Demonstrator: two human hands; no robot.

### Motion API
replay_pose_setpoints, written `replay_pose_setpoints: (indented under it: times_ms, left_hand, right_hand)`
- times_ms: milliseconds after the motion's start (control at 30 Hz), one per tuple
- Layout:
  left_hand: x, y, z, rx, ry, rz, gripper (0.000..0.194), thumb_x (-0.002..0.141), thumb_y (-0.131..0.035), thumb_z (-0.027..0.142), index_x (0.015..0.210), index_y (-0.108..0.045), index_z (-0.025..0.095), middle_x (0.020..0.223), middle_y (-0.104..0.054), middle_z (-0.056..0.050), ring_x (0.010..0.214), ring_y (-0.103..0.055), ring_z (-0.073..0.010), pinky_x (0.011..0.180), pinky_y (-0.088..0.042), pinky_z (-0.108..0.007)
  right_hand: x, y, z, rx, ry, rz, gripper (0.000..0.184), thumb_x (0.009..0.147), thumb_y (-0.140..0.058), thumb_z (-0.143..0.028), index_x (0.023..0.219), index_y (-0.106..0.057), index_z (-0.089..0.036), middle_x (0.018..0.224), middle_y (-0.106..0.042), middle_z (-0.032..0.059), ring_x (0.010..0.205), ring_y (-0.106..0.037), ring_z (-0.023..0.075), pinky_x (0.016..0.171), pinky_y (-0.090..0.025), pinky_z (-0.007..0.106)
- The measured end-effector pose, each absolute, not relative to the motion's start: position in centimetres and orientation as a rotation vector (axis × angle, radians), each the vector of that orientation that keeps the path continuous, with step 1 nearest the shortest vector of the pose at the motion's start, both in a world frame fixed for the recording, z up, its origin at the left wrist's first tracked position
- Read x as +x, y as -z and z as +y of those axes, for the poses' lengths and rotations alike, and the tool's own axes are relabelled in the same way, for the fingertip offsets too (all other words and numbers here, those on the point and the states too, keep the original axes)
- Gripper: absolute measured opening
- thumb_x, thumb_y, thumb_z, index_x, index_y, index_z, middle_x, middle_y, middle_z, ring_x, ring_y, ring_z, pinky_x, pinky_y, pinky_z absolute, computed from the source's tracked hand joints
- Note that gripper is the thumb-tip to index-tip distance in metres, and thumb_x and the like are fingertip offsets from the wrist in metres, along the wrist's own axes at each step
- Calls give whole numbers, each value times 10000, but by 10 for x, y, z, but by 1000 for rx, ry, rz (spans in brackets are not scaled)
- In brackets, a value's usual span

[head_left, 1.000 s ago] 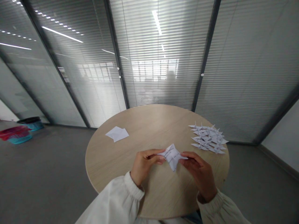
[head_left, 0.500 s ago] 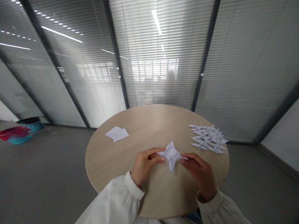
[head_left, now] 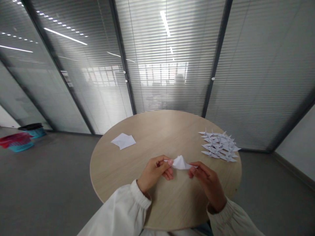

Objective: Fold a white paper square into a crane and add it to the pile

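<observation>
A small piece of folded white paper [head_left: 180,163] spans the gap between my two hands, held above the near half of the round table. It looks low and wide, with a raised peak in its middle. My left hand [head_left: 157,168] pinches its left end between thumb and fingers. On the other side, the fingertips of my right hand [head_left: 205,175] close on its right end. Off to the right lies a group of folded paper cranes [head_left: 220,146], set close together in rows. White paper sheets [head_left: 123,141] rest at the left, apart from my hands.
The round wooden table [head_left: 162,124] stands close to a glass partition with blinds [head_left: 169,91]. On the floor at far left are a basket with a red liner [head_left: 17,141] and one with a black liner [head_left: 34,129].
The folded paper has turned from a four-pointed star showing printed text to a plain white peaked shape. Both hands keep hold of its ends.
</observation>
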State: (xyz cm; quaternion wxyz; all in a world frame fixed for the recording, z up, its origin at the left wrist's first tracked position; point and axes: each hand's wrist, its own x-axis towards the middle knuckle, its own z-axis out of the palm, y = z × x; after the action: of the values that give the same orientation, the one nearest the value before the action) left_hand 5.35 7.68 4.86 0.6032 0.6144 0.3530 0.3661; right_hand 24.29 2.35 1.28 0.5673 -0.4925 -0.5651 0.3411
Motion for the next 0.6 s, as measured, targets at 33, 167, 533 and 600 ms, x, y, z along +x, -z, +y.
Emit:
replay_pose_setpoints:
  times_ms: [33, 167, 533, 600]
  left_hand:
    - [53, -47, 77, 1447, -832, 828, 446, 710, -624, 556, 738, -569, 115, 513, -586, -3, 418, -556, -109, 433, -458, -214]
    - [49, -43, 78, 1643, -867, 889, 424, 823, -510, 514, 770, -616, 107, 467, -482, 37, 378, -436, -56, 400, -374, -168]
    - [51, -47, 74, 1672, -1074, 781, 304, 735, -678, 303, 1022, -686, 203, 975, -574, -74, 823, -576, -173, 619, -519, -245]
    - [51, -48, 75, 1625, -1065, 793, 287, 715, -696, 294, 978, -703, 181, 951, -598, -77, 780, -591, -168, 611, -517, -248]
  right_hand:
    - [243, -14, 23, -1156, -798, -1339, 289, 831, -526, -455, 775, -622, -189, 618, -597, -6, 616, -564, 134, 597, -435, 213]
    - [242, -18, 24, -1135, -840, -1345, 340, 858, -488, -464, 676, -567, -188, 585, -569, -13, 596, -535, 129, 606, -416, 217]
    - [240, -8, 30, -1005, -1067, -1254, 356, 842, -497, -514, 890, -578, -170, 629, -602, 10, 601, -580, 157, 606, -468, 270]
    - [239, -9, 29, -1017, -1034, -1254, 378, 846, -498, -502, 1017, -545, -168, 653, -622, 13, 626, -597, 162, 636, -475, 281]
